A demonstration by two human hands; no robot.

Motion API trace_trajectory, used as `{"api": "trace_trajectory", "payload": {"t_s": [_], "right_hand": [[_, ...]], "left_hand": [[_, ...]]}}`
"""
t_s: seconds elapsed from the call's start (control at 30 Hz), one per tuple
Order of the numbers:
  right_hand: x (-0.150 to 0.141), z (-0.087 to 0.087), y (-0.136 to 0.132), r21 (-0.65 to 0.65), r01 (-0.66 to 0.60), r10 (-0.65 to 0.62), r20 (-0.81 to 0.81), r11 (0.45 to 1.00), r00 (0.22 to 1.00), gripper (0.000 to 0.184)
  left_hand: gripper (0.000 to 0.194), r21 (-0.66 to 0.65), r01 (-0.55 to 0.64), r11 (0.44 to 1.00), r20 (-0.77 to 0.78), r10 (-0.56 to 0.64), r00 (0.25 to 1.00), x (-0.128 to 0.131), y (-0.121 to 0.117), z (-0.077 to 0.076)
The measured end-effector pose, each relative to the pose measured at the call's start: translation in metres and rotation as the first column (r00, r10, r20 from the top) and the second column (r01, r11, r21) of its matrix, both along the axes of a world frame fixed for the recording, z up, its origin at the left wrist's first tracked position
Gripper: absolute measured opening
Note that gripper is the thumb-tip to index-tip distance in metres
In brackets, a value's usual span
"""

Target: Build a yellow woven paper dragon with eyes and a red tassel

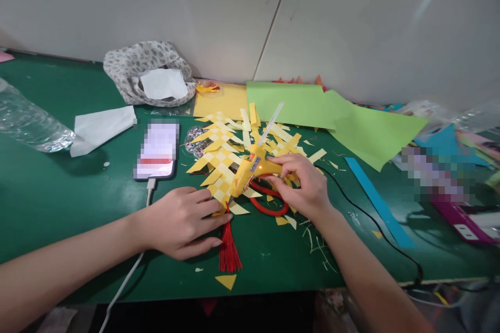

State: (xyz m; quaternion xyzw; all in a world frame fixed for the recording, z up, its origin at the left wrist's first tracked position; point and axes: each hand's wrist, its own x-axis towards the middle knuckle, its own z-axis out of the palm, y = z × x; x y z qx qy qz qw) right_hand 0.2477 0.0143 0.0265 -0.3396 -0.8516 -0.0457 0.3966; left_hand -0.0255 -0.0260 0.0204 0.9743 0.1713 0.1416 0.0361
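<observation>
A yellow hot glue gun [253,166] with a clear glue stick [272,122] poking up from its back is gripped in my right hand [302,184]. Its nozzle points down at the top of a red tassel [229,247], by the lower end of a woven strip of yellow and cream paper [219,158]. My left hand [187,223] lies palm down with fingers stretched out, its fingertips touching the strip's lower end and the tassel's top. Red-handled scissors [269,212] rest under the glue gun, their blades hidden.
A phone [156,148] on a white cable [121,291] lies left of the strip. Behind stand a patterned cloth bag [150,57] and green paper sheets [289,104]. A plastic bottle [31,119] is far left. A black cord [363,213] and blue paper strip [378,203] lie right.
</observation>
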Motion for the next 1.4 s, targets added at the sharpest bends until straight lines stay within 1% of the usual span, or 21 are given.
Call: {"api": "trace_trajectory", "payload": {"t_s": [0.23,0.8,1.4], "right_hand": [[0.0002,0.0001,0.0,0.039,0.016,-0.016,0.006,0.999,1.0,0.027],[-0.003,0.0011,-0.0007,0.053,-0.014,0.014,0.008,0.998,1.0,0.03],[-0.0039,0.0026,-0.0016,0.071,-0.002,0.002,-0.004,0.997,1.0,0.029]], "left_hand": [[0.037,0.009,-0.001,1.0,0.007,0.001,1.0,0.0005,-0.0007,0.0007],[0.037,0.024,0.002,1.0,0.001,-0.002,1.0,0.0002,-0.0011,0.0008],[0.037,0.055,0.001,0.998,0.011,-0.002,1.0,0.0009,-0.0012,0.002]]}}
